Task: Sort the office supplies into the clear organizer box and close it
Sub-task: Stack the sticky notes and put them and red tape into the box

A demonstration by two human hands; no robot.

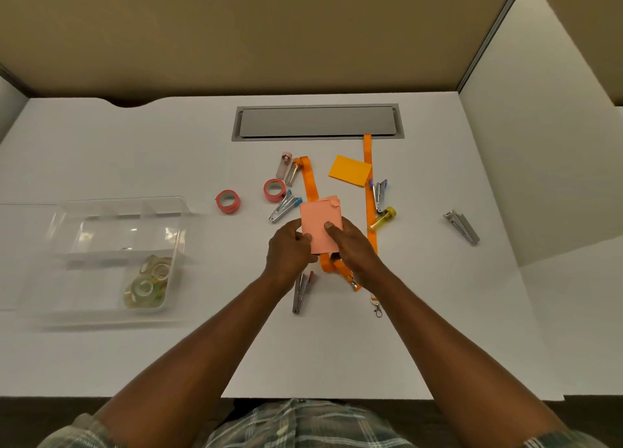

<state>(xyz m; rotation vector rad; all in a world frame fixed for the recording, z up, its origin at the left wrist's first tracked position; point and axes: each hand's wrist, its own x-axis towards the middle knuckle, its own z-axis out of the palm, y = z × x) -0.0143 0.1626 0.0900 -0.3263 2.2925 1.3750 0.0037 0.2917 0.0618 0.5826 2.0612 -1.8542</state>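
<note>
Blurred clear box point(101, 211) lying open at left of the desk point(337, 346), tape rolls point(148, 282) in its near right compartment, red tape point(228, 201) between, left hand point(288, 250) and right hand point(352, 245) both gripping a pink notepad point(320, 223), orange strap point(368, 178) partly hidden beneath, stapler point(462, 227) far right

Short-sleeved plaid shirt point(303, 425), muted green, grey and white checks; forearms point(202, 346), left hand point(288, 250) and right hand point(354, 245) bare.
</note>
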